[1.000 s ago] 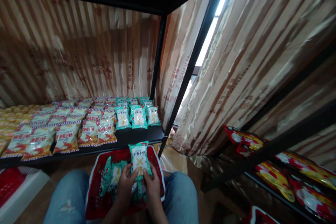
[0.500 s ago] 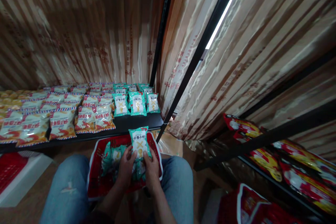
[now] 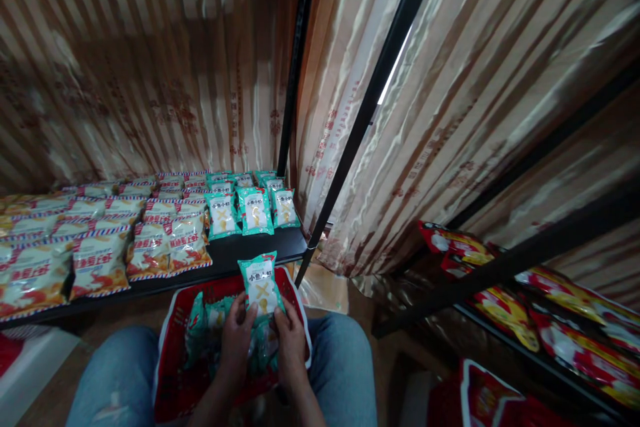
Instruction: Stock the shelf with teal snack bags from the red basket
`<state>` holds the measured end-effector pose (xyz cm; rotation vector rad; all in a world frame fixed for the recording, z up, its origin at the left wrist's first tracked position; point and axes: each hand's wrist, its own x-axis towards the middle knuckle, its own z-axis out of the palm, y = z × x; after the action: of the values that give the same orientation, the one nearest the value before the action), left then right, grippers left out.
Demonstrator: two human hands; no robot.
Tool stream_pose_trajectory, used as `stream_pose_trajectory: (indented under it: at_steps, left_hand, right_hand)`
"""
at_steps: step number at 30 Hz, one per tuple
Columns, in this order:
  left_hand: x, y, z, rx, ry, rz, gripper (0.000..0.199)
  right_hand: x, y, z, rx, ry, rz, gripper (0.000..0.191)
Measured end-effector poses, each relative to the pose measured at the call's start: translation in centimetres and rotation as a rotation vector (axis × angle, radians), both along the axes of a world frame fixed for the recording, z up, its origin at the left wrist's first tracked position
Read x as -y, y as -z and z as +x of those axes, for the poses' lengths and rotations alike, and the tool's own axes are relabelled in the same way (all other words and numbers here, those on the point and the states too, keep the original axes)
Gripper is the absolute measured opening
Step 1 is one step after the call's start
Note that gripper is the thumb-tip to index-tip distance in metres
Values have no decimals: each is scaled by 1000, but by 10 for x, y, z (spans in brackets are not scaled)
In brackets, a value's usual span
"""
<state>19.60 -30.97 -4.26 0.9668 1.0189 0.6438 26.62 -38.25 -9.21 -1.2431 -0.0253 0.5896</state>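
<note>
A teal and white snack bag (image 3: 261, 285) stands upright between my two hands, its printed front toward me. My left hand (image 3: 238, 328) grips its lower left side, thumb on the front. On the lower right side, my right hand (image 3: 291, 337) holds it with the fingers closed. Beneath them, a red basket (image 3: 170, 353) with a white rim rests between my knees, and several more teal bags (image 3: 200, 327) lie inside. Ahead, teal bags (image 3: 255, 211) of the same kind stand in short rows on the right end of a black shelf (image 3: 235, 248).
Orange and white snack bags (image 3: 100, 260) fill the shelf to the left. A black metal post (image 3: 350, 140) slants at the shelf corner. Red and yellow bags (image 3: 505, 313) lie on a right-hand shelf, above another red basket (image 3: 465, 393). Pleated curtains (image 3: 200, 80) hang behind.
The view has shifted slightly, so the shelf and basket sit lower and further left. Both hands keep holding the same snack bag above the basket.
</note>
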Motion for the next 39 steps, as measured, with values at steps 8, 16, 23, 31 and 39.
stream_pose_trajectory:
  at_steps: [8, 16, 23, 31, 39]
  left_hand:
    - [-9, -1, 11, 90, 40, -10, 49]
    - [-26, -7, 36, 136, -14, 19, 42]
    - [-42, -10, 61, 133, -56, 60, 34]
    - [-56, -29, 92, 73, -36, 150, 36]
    - [-62, -25, 127, 94, -9, 263, 34]
  right_hand:
    - [-12, -8, 15, 91, 29, 19, 53]
    - [-23, -20, 30, 671, 104, -289, 43]
    - [-31, -31, 39, 1142, 167, -441, 36]
    - [-48, -38, 54, 1188, 107, -413, 42]
    - [-60, -39, 77, 1158, 114, -476, 44]
